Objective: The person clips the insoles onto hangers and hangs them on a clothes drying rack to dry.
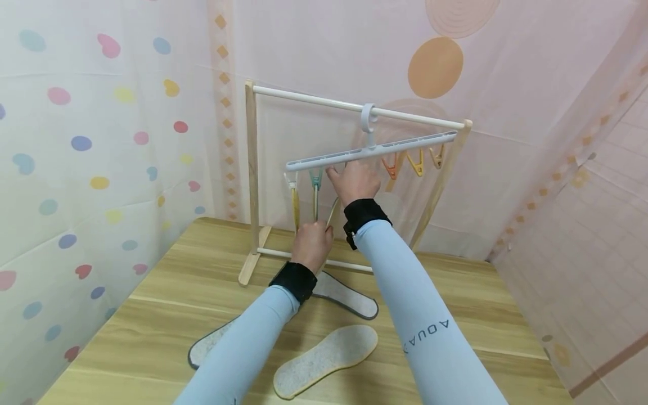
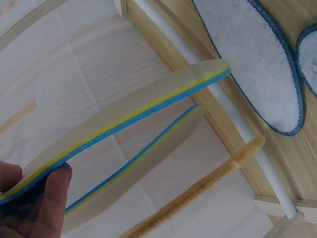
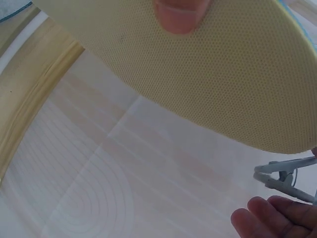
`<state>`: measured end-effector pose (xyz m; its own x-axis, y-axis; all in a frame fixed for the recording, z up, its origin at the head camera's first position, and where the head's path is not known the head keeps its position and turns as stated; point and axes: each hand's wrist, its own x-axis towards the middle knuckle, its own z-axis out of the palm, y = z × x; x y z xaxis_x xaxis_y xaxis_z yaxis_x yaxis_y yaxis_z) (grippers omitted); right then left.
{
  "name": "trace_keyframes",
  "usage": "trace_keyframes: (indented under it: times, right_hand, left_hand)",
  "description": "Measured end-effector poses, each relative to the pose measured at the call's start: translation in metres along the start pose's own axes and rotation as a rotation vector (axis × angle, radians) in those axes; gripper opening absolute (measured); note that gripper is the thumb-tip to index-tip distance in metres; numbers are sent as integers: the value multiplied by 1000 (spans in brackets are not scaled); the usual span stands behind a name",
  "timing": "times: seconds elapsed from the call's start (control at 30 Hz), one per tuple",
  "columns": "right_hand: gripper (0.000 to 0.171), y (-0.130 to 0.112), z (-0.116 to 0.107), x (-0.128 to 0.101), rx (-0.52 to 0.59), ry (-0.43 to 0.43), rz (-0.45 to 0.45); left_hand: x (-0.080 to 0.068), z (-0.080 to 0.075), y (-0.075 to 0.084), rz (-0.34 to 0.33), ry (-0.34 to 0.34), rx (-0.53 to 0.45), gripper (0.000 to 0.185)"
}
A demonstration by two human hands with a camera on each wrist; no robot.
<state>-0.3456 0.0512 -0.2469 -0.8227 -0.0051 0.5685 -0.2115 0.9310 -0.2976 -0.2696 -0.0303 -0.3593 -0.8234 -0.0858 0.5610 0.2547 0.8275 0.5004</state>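
Two pale-blue sleeves reach from the bottom of the head view across a wooden table (image 1: 167,292), over a felt insole (image 1: 326,360) lying flat between them and two grey-edged insoles (image 1: 349,297) just behind. Beyond stands a small drying rack (image 1: 251,169) with a clip hanger (image 1: 372,151) hooked on its white rail. Left hand (image 1: 312,244) grips the lower end of a yellow insole (image 1: 331,212), fingers curled round it, near two other insoles hanging from the left clips. Right hand (image 1: 356,180) is up at the hanger's underside by the insole's top; how its fingers lie cannot be told here.

From the left wrist, a thumb (image 2: 49,198) presses the yellow-and-blue edge of the held insole (image 2: 133,111), pinching it, with a second insole just behind and a grey-edged one flat on the table beyond.

From the right wrist, a fingertip (image 3: 179,14) presses the insole's dotted yellow face (image 3: 218,74), and curled fingers (image 3: 270,220) sit just below a grey clip (image 3: 285,179).
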Motion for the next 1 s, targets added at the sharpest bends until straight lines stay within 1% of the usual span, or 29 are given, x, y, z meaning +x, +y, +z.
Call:
trace_keyframes:
  times: [0.27,0.37,0.5,0.63,0.73,0.9,1.0]
  right_hand:
    - [50,-2,3,-1,-59,28,7]
    - [54,-1,1,-2,-87,19,15]
    - [53,0,0,-2,-109,11,24]
    - [52,3,-2,-2,-116,16,22]
    - [52,4,-4,-1,-113,13,15]
    - [50,4,-9,-1,-96,-3,-1]
    - [47,3,-11,0,-87,-3,-20]
  left_hand:
    - [-1,0,1,3,-7,-9,25]
    - [-2,0,2,8,-11,-11,27]
    - [-2,0,4,4,-21,-10,28]
    - [0,1,5,-3,-27,-22,25]
    - [1,1,5,3,-17,-27,22]
    - [3,1,5,31,23,-22,28]
    - [3,-1,6,28,35,-11,30]
